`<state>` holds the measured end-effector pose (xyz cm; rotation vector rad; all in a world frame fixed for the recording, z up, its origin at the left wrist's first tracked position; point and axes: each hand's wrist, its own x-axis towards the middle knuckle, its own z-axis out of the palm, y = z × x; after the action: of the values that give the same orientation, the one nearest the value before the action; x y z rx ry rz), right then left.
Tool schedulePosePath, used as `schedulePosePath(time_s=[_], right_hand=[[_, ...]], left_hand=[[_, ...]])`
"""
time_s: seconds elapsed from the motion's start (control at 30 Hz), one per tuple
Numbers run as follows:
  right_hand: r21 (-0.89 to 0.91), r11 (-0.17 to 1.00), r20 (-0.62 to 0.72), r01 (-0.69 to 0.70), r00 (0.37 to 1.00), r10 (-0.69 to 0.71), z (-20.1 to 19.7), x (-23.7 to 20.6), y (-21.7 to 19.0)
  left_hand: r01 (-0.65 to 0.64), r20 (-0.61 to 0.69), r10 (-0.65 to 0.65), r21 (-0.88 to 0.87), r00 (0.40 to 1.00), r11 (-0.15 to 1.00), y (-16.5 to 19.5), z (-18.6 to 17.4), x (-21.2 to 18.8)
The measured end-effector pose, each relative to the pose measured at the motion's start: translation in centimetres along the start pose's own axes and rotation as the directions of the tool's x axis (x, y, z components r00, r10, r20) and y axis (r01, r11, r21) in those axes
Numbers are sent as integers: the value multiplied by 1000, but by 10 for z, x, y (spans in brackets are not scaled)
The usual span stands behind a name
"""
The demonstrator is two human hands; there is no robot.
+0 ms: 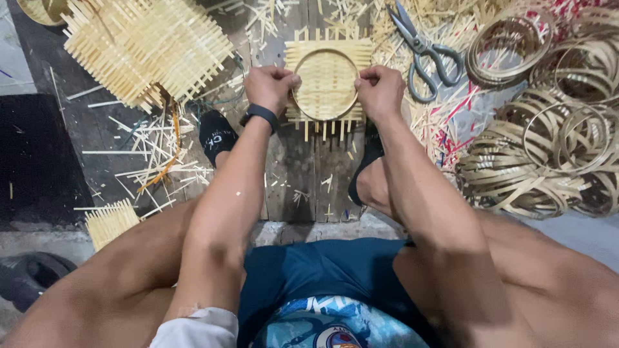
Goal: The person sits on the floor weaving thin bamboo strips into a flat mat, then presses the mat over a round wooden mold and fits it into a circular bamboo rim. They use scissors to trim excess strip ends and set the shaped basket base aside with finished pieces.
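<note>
— What lies around the two hands, biggest things first?

— Beyond the right hand [380, 90], out to its right, sits a big heap of coiled bamboo hoops [548, 142], kept within easy reach. Beyond the left hand [271, 86], to its far left, is a stack of woven bamboo mats [145, 48] with loose strip ends sticking out all round, set aside from the working spot. Both piles rest on the plank floor [296, 174], which is littered with bamboo offcuts.

— And between the hands?

— A small square woven mat [327, 80] with a bamboo ring [326, 115] laid on top. It lies flat on the floor directly between both hands, just ahead of the person's black-socked feet, so it seems braced there for pressing.

— How do the hands hold it?

— Both are curled into closed fists, each gripping an opposite edge of the ring and mat, left side and right side. That even grip would keep the ring centred on the weave.

— Anything smaller?

— Grey-handled scissors [422, 51] lie just beyond the right hand, blades closed, handy for trimming.
</note>
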<state>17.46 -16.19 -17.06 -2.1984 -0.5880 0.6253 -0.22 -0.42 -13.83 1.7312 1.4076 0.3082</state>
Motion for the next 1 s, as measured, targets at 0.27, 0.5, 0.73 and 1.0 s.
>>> schedulePosePath(time_s=[0.27, 0.5, 0.73, 1.0], right_hand=[[17, 997, -15, 72, 997, -71, 3, -1, 10], [131, 986, 14, -108, 994, 107, -5, -9, -17], [360, 900, 135, -245, 969, 209, -9, -8, -28], [223, 968, 143, -113, 986, 82, -10, 12, -8]], left_hand=[[132, 72, -124, -108, 990, 985, 5, 0, 1], [143, 121, -128, -124, 984, 982, 5, -3, 9], [169, 114, -147, -219, 983, 961, 4, -4, 5], [46, 32, -45, -41, 998, 998, 15, -7, 2]])
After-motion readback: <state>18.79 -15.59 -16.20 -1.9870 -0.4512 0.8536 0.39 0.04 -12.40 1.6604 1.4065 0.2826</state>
